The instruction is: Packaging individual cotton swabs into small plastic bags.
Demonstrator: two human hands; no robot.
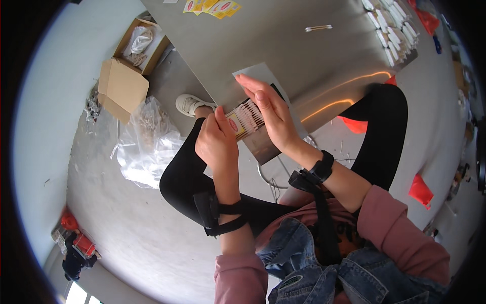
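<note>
Over the table's near corner, my left hand is closed around one end of a pack of cotton swabs. A yellow card with a red oval shows at the gripped end, and the swabs lie side by side with white tips. Against the other end rests my right hand, its fingers straight and held flat, the thumb raised. Beneath that hand lies a pale, flat sheet or bag with a dark strip; most of it is hidden.
On the metal table lie yellow cards, a few loose swabs and many white-wrapped bundles. An open cardboard box and a clear plastic bag sit on the floor at left. Red pieces lie at right.
</note>
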